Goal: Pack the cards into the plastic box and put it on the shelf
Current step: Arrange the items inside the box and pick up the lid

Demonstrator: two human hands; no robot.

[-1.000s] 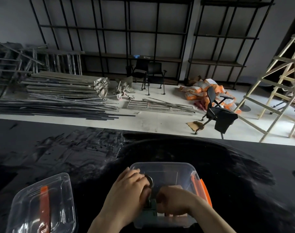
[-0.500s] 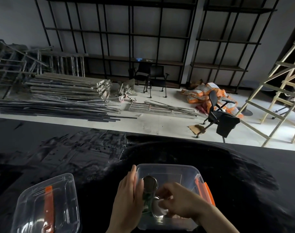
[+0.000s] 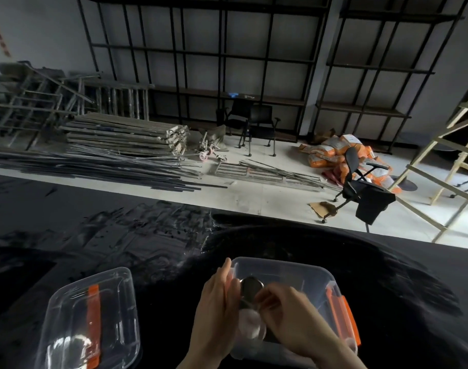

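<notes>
Down at the near edge of the glossy black table (image 3: pixel 147 235), both bare hands work over the clear plastic box (image 3: pixel 294 270), which sits upright and uncovered with an orange latch (image 3: pixel 343 318) on its right side. The left hand (image 3: pixel 217 310) stands nearly on edge against the box's left wall, palm turned inward, fingers straight and close together, their tips reaching over the far-left rim; it braces the box and does not wrap around anything. The right hand (image 3: pixel 288 315) comes in from the lower right with the forearm angled across the near rim, knuckles up and wrist bent down into the box. Its fingers are curled and drawn together in a narrow pinch over the contents, but motion blur hides what exactly they grip. Between the two hands, inside the box, a dark round object (image 3: pixel 250 287) and a pale round one (image 3: pixel 250 328) show; whether these belong to the cards cannot be told. The box's clear lid (image 3: pixel 67 328), with an orange handle (image 3: pixel 93 323), lies on the table to the left, well apart from the box. Beyond the table, black metal shelving (image 3: pixel 227 62) lines the far wall.
</notes>
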